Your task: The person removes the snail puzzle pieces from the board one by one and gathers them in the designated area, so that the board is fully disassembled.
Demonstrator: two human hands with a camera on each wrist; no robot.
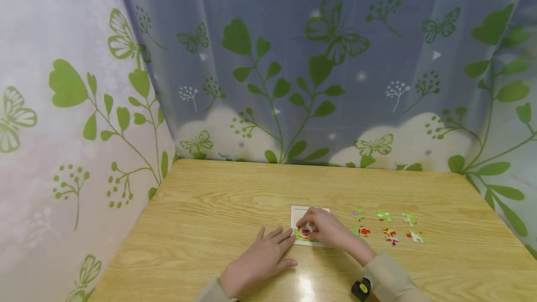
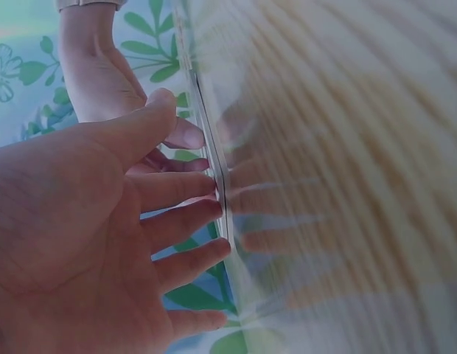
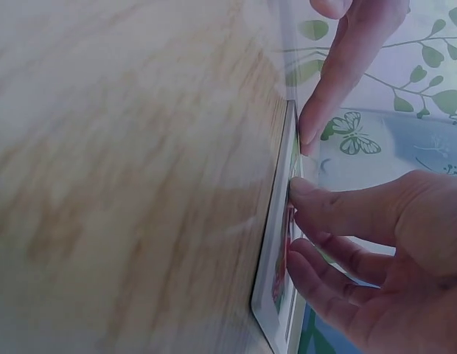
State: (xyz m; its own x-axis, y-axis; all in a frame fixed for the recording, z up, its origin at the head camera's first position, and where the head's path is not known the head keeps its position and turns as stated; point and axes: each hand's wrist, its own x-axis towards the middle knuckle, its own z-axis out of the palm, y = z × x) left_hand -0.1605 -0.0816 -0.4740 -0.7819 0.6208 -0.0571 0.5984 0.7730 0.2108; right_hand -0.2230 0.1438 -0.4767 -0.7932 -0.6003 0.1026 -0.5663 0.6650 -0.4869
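A white-framed puzzle tray (image 1: 298,210) lies on the table, with colored pieces (image 1: 303,234) fitted along its near part. Over the tray, my right hand (image 1: 327,228) pinches a puzzle piece (image 1: 310,227) between thumb and bent fingers; the fingers partly hide it. In the right wrist view the right thumb and fingertips are down at the tray's (image 3: 267,310) surface. My left hand (image 1: 266,255) is spread flat, palm down, its fingertips at the tray's left edge. In the left wrist view the left hand's (image 2: 88,228) fingers are straight and hold nothing.
Several loose puzzle pieces (image 1: 383,216) lie in two rows on the wooden table (image 1: 209,199), right of the tray. A patterned curtain (image 1: 268,83) hangs along the table's back edge, and another cloth (image 1: 75,153) borders the left side.
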